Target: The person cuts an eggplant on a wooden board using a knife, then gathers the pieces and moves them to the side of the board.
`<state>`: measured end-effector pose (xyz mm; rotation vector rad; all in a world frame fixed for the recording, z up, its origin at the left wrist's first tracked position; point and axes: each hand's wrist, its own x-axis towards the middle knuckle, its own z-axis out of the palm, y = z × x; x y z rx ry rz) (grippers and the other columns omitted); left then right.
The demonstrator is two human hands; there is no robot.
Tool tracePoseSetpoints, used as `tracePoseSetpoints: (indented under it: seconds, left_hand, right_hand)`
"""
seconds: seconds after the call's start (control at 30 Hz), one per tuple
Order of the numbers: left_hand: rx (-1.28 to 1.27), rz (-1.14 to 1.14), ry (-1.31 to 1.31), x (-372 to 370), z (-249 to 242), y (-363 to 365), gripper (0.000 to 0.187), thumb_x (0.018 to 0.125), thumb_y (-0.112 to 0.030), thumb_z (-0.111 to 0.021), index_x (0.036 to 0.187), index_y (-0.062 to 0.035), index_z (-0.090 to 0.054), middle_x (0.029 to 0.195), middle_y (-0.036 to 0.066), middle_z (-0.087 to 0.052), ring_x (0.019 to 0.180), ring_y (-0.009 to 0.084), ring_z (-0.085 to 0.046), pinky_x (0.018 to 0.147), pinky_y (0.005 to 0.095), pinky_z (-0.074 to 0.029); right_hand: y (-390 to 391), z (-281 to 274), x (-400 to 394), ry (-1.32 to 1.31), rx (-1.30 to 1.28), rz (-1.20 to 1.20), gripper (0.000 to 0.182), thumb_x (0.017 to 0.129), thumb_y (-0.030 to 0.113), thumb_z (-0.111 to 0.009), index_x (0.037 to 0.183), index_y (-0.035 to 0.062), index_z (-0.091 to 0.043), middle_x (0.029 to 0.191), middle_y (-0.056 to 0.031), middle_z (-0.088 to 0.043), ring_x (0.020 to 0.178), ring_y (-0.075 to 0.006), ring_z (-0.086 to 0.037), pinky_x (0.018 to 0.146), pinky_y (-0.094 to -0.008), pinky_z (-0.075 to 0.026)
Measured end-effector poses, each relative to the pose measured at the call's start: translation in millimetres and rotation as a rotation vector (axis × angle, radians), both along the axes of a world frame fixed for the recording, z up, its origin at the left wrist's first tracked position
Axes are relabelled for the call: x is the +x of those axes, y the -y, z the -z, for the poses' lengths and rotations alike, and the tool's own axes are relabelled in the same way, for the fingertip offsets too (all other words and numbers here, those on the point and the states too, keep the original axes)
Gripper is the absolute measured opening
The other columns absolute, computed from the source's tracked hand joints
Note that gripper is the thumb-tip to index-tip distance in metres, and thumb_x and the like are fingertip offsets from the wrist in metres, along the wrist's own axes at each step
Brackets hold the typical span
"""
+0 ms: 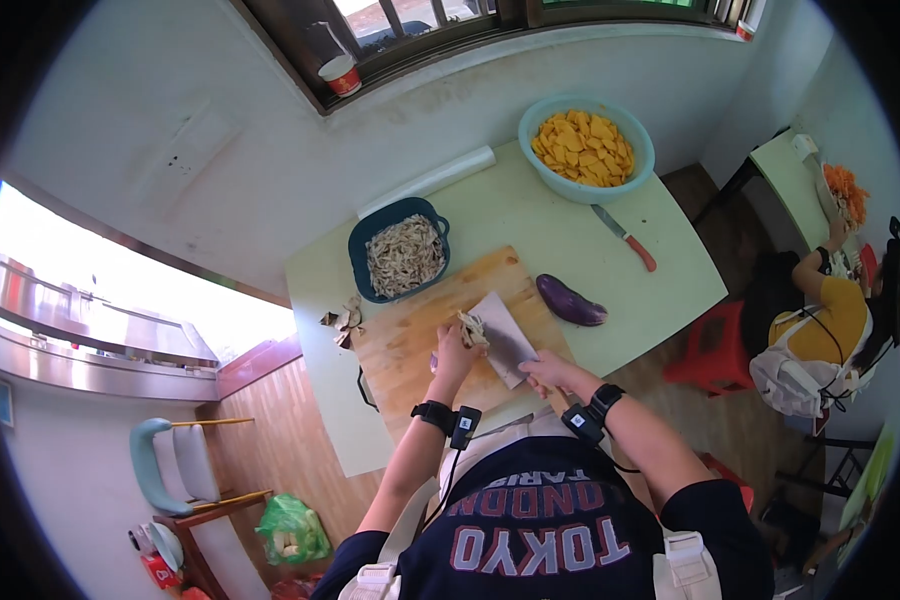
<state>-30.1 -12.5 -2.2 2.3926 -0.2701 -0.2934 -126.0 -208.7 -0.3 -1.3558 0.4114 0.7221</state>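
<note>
My right hand point(558, 374) is wrapped round the handle of a cleaver point(502, 338), whose wide blade lies tilted over the wooden cutting board point(400, 345). My left hand point(457, 352) has its fingers closed on a clump of pale shredded strips point(473, 328) at the blade's left edge. A bit of something purple shows beside that hand, mostly hidden. A whole eggplant point(571, 301) lies on the table right of the board. Behind the board, a dark blue basin point(358, 262) holds a heap of similar pale shreds.
On the pale table point(320, 420) stand a light blue basin point(530, 140) of orange slices and a red-handled knife point(625, 238). Dark scraps point(344, 322) lie left of the board; a white roll point(425, 182) lies along the wall. Another person point(820, 330) sits at right near a red stool point(715, 350).
</note>
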Motion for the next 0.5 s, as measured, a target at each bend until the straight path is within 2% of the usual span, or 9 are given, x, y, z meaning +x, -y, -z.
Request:
tracePoseSetpoints:
  seconds: [0.17,0.27,0.33,0.43,0.5]
  left_hand:
    - [-0.117,-0.111,0.010,-3,5,-9,0.056,0.060,-0.016,-0.076,0.108,0.0016,-0.055,0.108,0.018,-0.052,0.099,0.0330,-0.052,0.087,0.0370,-0.042]
    - [-0.134,-0.139,0.056,2,-18,-6,0.054,0.059,-0.014,-0.076,0.107,0.0009,-0.057,0.105,0.018,-0.054,0.096,0.0324,-0.053,0.084,0.0373,-0.043]
    - [-0.139,-0.087,0.082,13,-41,-5,0.057,0.060,-0.014,-0.075,0.111,-0.0004,-0.054,0.106,0.018,-0.053,0.097,0.0323,-0.052,0.084,0.0379,-0.043]
    - [-0.284,-0.106,0.156,57,-60,-13,0.062,0.061,-0.013,-0.074,0.117,-0.0007,-0.048,0.106,0.018,-0.052,0.098,0.0331,-0.051,0.084,0.0385,-0.043]
    - [-0.293,-0.158,0.240,90,-79,-18,0.063,0.064,-0.014,-0.072,0.119,-0.0010,-0.044,0.106,0.020,-0.050,0.102,0.0349,-0.049,0.085,0.0396,-0.042]
  right_hand:
    - [-8,-6,4,-0.009,0.084,-0.053,0.018,0.085,0.018,-0.050,0.083,-0.0006,-0.050,0.056,-0.0054,-0.049,0.038,-0.0126,-0.048,0.037,-0.0284,-0.043]
    - [-8,-31,8,0.009,0.065,-0.042,0.018,0.086,0.017,-0.049,0.080,-0.0001,-0.051,0.053,-0.0053,-0.048,0.037,-0.0118,-0.046,0.037,-0.0283,-0.043]
    - [-9,-53,13,0.081,0.111,-0.004,0.017,0.086,0.016,-0.048,0.079,0.0001,-0.050,0.054,-0.0052,-0.048,0.038,-0.0119,-0.046,0.038,-0.0288,-0.043]
    - [-21,-81,44,0.195,0.108,-0.003,0.016,0.085,0.015,-0.048,0.079,0.0001,-0.050,0.054,-0.0055,-0.048,0.039,-0.0133,-0.046,0.038,-0.0298,-0.043]
    - [-35,-93,73,0.234,0.093,0.006,0.016,0.084,0.015,-0.048,0.077,0.0003,-0.050,0.054,-0.0059,-0.049,0.039,-0.0141,-0.047,0.038,-0.0303,-0.043]
